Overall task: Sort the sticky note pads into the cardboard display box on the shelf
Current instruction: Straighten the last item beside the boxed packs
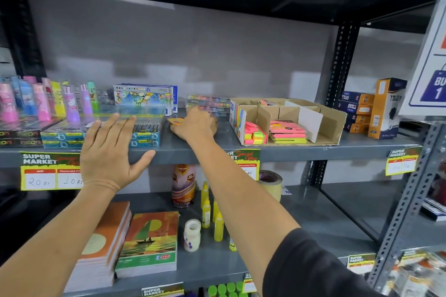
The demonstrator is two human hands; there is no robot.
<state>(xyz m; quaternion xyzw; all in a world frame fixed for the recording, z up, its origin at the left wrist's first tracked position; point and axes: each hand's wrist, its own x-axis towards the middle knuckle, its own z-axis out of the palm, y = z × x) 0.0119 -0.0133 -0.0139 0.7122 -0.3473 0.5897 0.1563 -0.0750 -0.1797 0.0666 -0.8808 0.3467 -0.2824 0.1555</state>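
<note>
Black sleeve, left hand fingers splayed, right hand fingers gripping flat orange pad.

You see the scene through one wide-angle camera on your head, facing forward and slightly down at a grey shelf at arm's reach. Its front edge crosses mid-frame; lower shelves fill the near foreground, and the shelving's edges bow outward.

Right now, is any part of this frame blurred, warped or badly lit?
Head view: wide-angle bending of the upright posts; left hand slightly motion-blurred, right hand sharper; cardboard display box evenly lit; upper shelf underside dark.
</note>
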